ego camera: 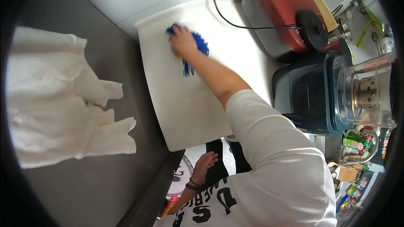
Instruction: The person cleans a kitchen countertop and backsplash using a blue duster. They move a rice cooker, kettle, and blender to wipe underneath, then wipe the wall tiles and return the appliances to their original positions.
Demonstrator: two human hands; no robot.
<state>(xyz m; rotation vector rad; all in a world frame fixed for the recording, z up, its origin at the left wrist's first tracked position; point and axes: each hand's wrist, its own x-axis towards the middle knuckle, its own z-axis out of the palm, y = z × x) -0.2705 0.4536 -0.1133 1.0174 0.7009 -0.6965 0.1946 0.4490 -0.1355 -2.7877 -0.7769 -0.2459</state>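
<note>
A blue shaggy cleaning cloth (199, 41) lies on the white countertop (189, 107), close to its far corner by the wall. My right hand (183, 42) presses down on the cloth, fingers curled over its upper end, and strands stick out beside and below the hand. Slight blur shows around the hand and forearm. Down beside my body, past the near edge of the counter, hangs my left hand (205, 167). It holds nothing, its fingers are partly extended, and there are dark bands on the wrist.
A red-lidded plastic bin (284, 3) stands against the wall, with a black cord (227, 22) looping across it. Nearer stands a dark teal lidded container (303, 91) beside a clear appliance jug (366, 94). Beyond are a steel faucet (369, 157) and white bags (63, 101) on a grey panel.
</note>
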